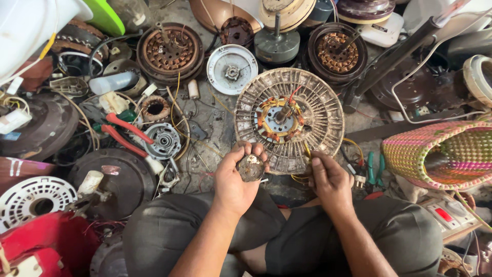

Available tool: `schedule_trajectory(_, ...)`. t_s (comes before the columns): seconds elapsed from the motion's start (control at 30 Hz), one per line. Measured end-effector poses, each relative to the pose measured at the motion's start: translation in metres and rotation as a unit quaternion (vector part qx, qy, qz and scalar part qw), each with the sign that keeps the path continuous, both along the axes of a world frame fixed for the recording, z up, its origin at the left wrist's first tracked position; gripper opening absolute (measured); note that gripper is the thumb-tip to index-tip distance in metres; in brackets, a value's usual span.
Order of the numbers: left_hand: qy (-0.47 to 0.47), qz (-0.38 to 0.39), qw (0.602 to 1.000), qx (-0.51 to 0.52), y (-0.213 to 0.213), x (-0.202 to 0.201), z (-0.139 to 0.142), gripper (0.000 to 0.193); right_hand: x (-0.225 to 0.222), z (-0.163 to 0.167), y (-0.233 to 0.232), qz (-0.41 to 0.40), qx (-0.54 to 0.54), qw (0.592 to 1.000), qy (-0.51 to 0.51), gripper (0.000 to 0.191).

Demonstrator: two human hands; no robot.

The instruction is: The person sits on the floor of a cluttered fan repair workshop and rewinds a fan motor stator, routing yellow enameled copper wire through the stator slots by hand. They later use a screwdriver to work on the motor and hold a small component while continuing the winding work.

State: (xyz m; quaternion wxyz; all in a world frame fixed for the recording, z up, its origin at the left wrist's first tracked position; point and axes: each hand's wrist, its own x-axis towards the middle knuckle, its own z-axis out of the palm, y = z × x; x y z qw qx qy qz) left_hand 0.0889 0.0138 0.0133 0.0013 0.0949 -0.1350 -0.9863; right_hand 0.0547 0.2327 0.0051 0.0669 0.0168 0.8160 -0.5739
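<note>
Left hand [237, 180] grip closes around a small, round, grimy metal cap [251, 167], centre frame: rigid, light, likely greasy; hold by rim. Right hand [330, 179] pinches yellow wires [306, 152].

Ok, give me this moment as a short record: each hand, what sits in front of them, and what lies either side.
left hand: holds a small round tarnished metal part in its fingers
right hand: fingers at yellow wires by the motor's near rim
centre: large round fan motor, copper windings and shaft facing up
left of motor: red-handled pliers on the floor
right of motor: green-handled pliers, woven pink and green basket
</note>
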Motion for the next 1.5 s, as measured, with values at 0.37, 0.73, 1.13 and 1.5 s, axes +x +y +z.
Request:
schedule_trajectory(0.37, -0.025, 0.006, 1.0, -0.005, 0.001, -0.001, -0.001, 0.011, 0.046, 0.059, -0.036, 0.147, 0.144, 0.952, 0.228, 0.03)
schedule_trajectory(0.73, -0.042, 0.022, 0.999, -0.014, 0.002, -0.003, 0.001, 0.011, 0.04, 0.076, -0.057, 0.149, 0.176, 0.958, 0.169, 0.033)
schedule_trajectory(1.13, -0.062, 0.032, 0.997, -0.016, 0.001, -0.002, -0.001, 0.012, 0.041, 0.045, -0.045, 0.109, -0.034, 0.992, -0.046, 0.029)
schedule_trajectory(1.5, -0.036, 0.027, 0.999, -0.001, -0.004, -0.002, -0.004, 0.012, 0.022, 0.024, -0.007, -0.012, -0.081, 0.996, -0.045, 0.03)
